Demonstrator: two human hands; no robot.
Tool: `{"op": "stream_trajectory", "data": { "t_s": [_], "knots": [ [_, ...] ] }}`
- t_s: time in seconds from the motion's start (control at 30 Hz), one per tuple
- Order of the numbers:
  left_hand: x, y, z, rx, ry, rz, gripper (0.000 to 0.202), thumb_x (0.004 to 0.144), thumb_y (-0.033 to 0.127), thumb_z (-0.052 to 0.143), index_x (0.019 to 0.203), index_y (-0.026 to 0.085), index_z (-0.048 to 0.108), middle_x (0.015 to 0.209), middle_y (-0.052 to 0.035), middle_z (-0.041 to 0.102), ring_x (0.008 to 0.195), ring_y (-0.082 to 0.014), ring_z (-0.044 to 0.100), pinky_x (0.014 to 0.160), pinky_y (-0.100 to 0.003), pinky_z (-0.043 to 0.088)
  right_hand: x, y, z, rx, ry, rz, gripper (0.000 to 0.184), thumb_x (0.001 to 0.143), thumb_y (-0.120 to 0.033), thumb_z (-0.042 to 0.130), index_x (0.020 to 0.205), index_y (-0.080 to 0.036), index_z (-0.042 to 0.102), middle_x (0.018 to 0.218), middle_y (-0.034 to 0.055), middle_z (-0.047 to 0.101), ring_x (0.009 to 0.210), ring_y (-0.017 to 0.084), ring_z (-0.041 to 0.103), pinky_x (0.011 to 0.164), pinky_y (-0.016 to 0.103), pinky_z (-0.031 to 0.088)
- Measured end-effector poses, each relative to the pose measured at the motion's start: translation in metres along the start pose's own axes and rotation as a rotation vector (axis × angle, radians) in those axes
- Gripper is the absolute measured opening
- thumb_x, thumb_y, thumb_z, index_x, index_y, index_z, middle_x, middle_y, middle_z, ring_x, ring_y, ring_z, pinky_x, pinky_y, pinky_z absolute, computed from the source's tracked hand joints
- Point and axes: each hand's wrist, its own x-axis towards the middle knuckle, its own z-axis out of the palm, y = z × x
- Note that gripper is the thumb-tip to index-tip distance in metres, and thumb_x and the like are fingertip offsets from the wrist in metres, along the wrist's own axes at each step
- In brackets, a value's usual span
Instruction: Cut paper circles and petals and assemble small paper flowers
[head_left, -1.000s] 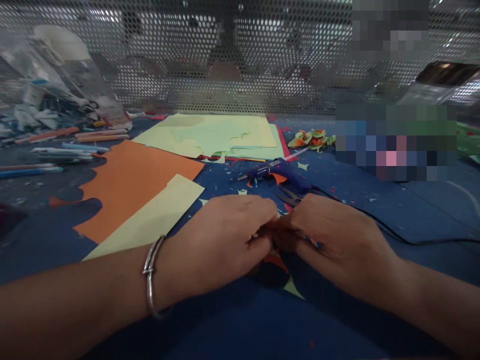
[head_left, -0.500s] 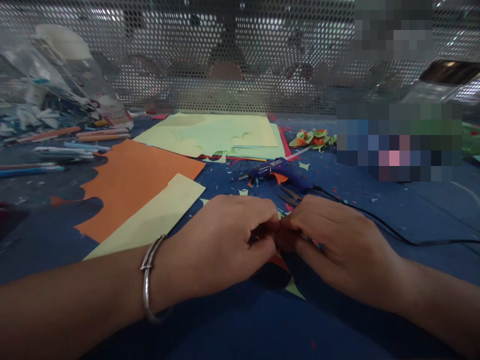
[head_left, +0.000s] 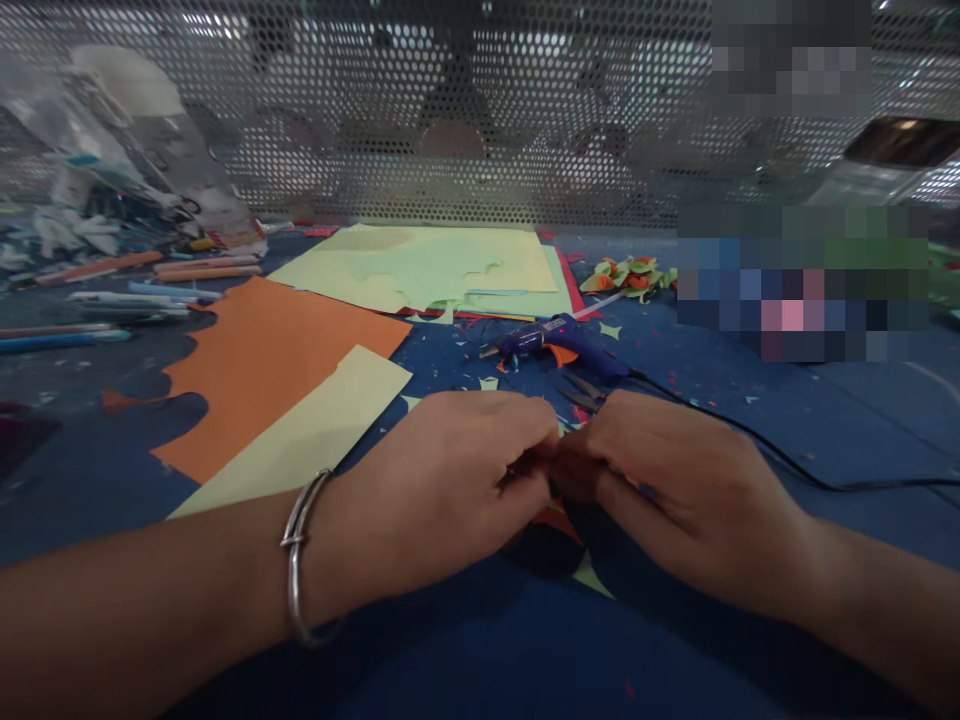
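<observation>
My left hand (head_left: 450, 480), a silver bangle on its wrist, is closed in a pinch, thumb against curled fingers. Its fingertips meet those of my right hand (head_left: 675, 490), which is closed too. Whatever sits between the fingertips is hidden by the fingers. Just below them shows a bit of orange paper (head_left: 559, 520); whether it is held or lies on the table I cannot tell. A pale green paper scrap (head_left: 592, 577) lies beneath my hands. Beyond the fingers are the scissors (head_left: 583, 392), partly covered, and a blue glue gun (head_left: 559, 340).
Orange paper (head_left: 262, 365) with scalloped cut edges and a cream strip (head_left: 315, 430) lie left. Stacked pale sheets (head_left: 427, 262) stand before a perforated metal panel (head_left: 450, 120). Curled green-orange paper pieces (head_left: 630, 277) sit behind. Pens (head_left: 131, 305) and a bottle (head_left: 180, 160) are left; a black cord (head_left: 795, 475) runs right.
My fingers have shifted very slightly, the left thumb and fingers drawing a little closer together. Both hands stay at the same spot, and the things on the table have not moved.
</observation>
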Motion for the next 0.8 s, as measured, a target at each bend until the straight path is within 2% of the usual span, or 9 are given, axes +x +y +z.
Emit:
{"op": "stream_trajectory", "data": {
  "t_s": [0.17,0.4,0.8],
  "knots": [
    [-0.0015,0.0002,0.0007,-0.003,0.023,0.005,0.011,0.077,0.006,0.060,0.079,0.016,0.064,0.071,0.0060,0.064,0.062,-0.0075,0.051,0.058,-0.021,0.035,-0.0013,-0.0005,0.0005,0.003,0.009,0.027,0.021,0.099,-0.013,0.050,0.087,-0.013,0.068,0.071,0.0036,0.062,0.068,0.017,0.052,0.062,0.032,0.037],
    [-0.0029,0.0006,0.0015,-0.014,0.022,0.018,0.011,0.081,0.007,0.061,0.077,0.017,0.061,0.070,0.0066,0.062,0.061,-0.0077,0.050,0.058,-0.021,0.035,-0.0022,-0.0006,0.0010,-0.004,0.005,0.034,0.021,0.098,-0.013,0.053,0.081,-0.015,0.065,0.069,0.0025,0.061,0.066,0.016,0.052,0.061,0.031,0.036],
    [0.0010,-0.0010,-0.0014,-0.030,-0.134,-0.042,0.020,0.091,0.005,0.051,0.078,0.019,0.054,0.075,0.0026,0.062,0.065,-0.0120,0.054,0.063,-0.025,0.037,-0.0001,0.0012,0.0028,-0.003,0.021,0.035,0.029,0.097,-0.011,0.045,0.071,-0.019,0.055,0.064,0.0011,0.054,0.062,0.015,0.047,0.058,0.031,0.033]
  ]
}}
